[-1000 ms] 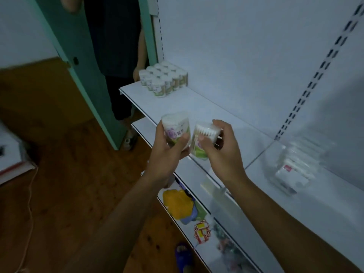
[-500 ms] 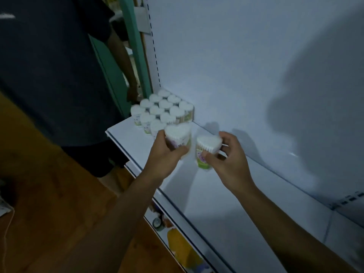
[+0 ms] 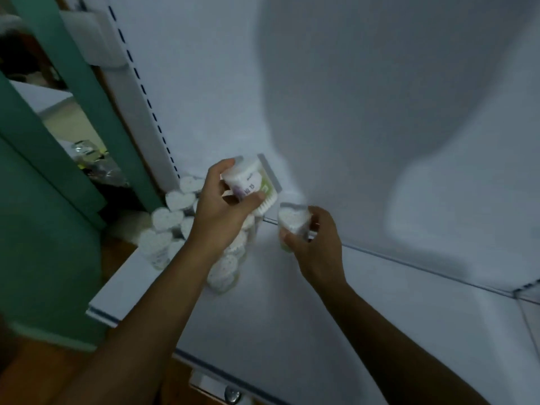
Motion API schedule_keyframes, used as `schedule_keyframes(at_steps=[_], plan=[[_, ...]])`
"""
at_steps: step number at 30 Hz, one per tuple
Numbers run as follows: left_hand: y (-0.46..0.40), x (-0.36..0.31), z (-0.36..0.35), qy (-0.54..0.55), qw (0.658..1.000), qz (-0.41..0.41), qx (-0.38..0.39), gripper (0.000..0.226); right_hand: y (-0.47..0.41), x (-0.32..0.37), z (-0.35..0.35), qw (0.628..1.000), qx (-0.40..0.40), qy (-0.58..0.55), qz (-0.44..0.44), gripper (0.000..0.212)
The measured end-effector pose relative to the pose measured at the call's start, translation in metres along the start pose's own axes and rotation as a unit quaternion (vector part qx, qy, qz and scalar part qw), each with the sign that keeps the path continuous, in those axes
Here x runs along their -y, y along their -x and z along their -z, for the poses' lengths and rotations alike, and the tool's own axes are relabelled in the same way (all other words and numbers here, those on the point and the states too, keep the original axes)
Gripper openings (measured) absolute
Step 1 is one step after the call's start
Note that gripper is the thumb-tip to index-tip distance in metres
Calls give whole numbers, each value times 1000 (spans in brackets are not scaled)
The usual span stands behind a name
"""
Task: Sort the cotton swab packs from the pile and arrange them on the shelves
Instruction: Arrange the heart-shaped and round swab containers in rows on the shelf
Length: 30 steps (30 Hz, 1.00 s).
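Both hands have reached the shelf's (image 3: 336,323) back left corner. Left hand (image 3: 222,211) grips a tilted heart-shaped pack (image 3: 244,179) above the stored packs (image 3: 172,220); right hand (image 3: 315,244) pinches another pack (image 3: 292,220).

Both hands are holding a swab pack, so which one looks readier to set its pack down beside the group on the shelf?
Probably the left hand: its pack hangs right over the heart-shaped packs. The right hand holds its pack off to the side.

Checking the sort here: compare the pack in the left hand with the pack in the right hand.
The left-hand pack is tilted and shows a purple label; the right-hand pack is upright, with green at its base. The left-hand pack is held higher, over the shelved packs; the right-hand pack is beside them. Both are white-topped.
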<state>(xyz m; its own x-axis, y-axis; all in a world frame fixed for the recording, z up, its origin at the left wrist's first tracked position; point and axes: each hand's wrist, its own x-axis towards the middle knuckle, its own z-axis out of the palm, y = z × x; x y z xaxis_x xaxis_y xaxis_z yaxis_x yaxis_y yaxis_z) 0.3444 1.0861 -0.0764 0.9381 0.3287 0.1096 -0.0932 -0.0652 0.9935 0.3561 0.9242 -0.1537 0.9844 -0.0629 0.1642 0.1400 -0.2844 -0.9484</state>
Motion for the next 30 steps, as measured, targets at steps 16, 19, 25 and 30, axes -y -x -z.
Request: schedule_keyframes(at_steps=[16,19,25,30], plan=[[-52,22,30,-23,996,-19,86,64,-19,-12,-58,981,-70,163,-72,62],[-50,22,35,-23,995,-24,95,66,-20,-12,-58,977,-70,184,-79,69],[-46,22,37,-94,988,-42,117,70,2,-6,-42,985,-82,151,7,65],[-31,13,22,-185,963,-96,169,76,18,14,-27,992,-9,95,83,62]])
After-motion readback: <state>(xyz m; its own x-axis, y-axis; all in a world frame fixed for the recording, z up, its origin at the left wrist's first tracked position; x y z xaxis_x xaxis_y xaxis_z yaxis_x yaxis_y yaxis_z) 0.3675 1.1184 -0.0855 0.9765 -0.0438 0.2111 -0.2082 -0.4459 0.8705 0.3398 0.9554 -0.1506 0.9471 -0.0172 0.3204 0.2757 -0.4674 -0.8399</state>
